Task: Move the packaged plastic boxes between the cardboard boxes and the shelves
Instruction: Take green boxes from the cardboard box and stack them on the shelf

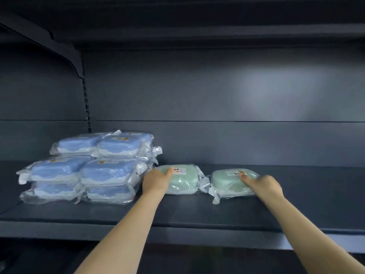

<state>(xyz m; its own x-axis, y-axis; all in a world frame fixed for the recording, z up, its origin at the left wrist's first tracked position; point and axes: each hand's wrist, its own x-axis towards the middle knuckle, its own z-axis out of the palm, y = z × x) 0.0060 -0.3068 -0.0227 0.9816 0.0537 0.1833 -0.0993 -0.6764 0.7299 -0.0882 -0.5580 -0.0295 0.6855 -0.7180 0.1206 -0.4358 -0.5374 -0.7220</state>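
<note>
A dark grey metal shelf is running across the whole view, its smooth matte board ending in a flat front lip. Behind it a plain back panel of the same grey is catching a soft patch of light at the right. At the left a slotted upright is carrying a curved bracket, and the underside of an upper shelf is closing the top of the bay.

On the left part of the board, blue packaged boxes are sitting in a stack two columns wide and three layers high. Each is a rounded rectangular plastic box with a blue lid over a white base, sealed in crinkled clear film. Just to the right, the left green box is lying flat beside the stack; the right green box is lying next to it, their film ends touching. Both are pale green, rounded, film-wrapped and carrying a small printed label on top.

The left hand is gripping the left green box at its left end, thumb lying over the top. The right hand is gripping the right green box at its right end, thumb stretching across the lid; its other fingers are hidden. Both forearms are reaching up bare from the lower edge.
</note>
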